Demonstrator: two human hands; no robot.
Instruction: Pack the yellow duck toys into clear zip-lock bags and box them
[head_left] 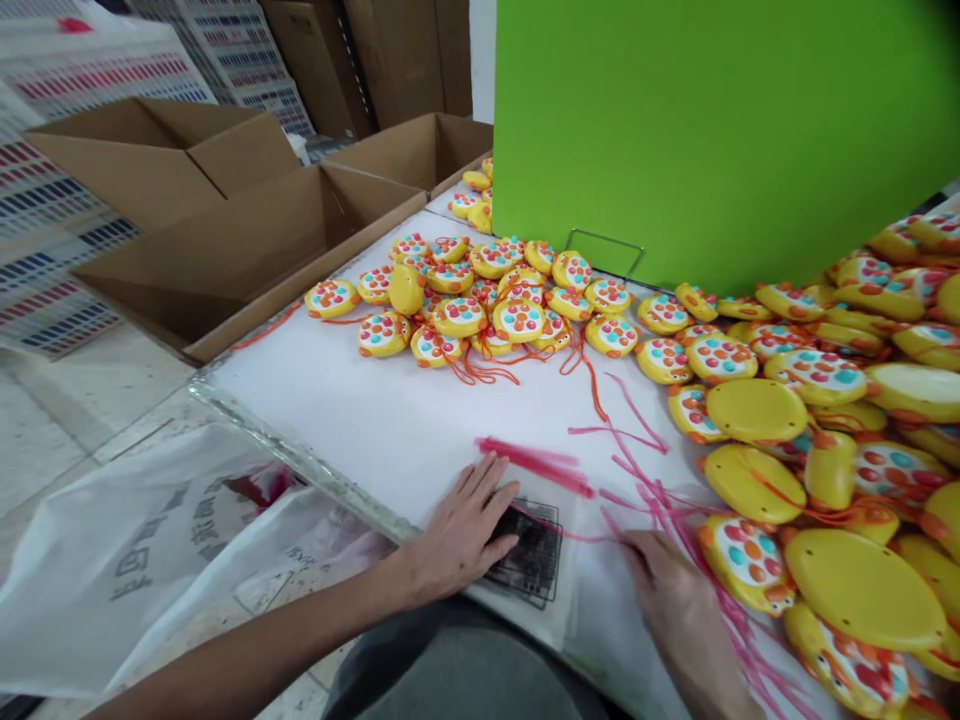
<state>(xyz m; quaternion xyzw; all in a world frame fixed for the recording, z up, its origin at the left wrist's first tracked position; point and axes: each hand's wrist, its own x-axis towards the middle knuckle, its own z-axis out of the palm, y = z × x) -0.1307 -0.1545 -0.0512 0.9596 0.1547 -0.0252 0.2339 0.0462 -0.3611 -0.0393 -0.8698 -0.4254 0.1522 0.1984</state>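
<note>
My left hand [469,520] lies flat with its fingers spread at the table's near edge. Its fingertips reach a small bundle of pink strips [536,465]. Beside its thumb is a dark printed sheet [529,555], partly covered by the hand. A thin pink strip [574,537] runs over this sheet from near the left fingers to my right hand [671,590]. The right thumb and fingers are closed on that strip's end. Loose pink strips [664,510] are strewn around the right hand. Whether the left fingers press the strip's other end, I cannot tell.
Yellow turtle-shaped toys [517,320] with coloured dots and orange cords cover the back of the white table [300,380]; more toys [757,410] are heaped at right. A green panel [712,130] stands behind. Open cardboard boxes [255,250] and a white sack [150,560] are at left.
</note>
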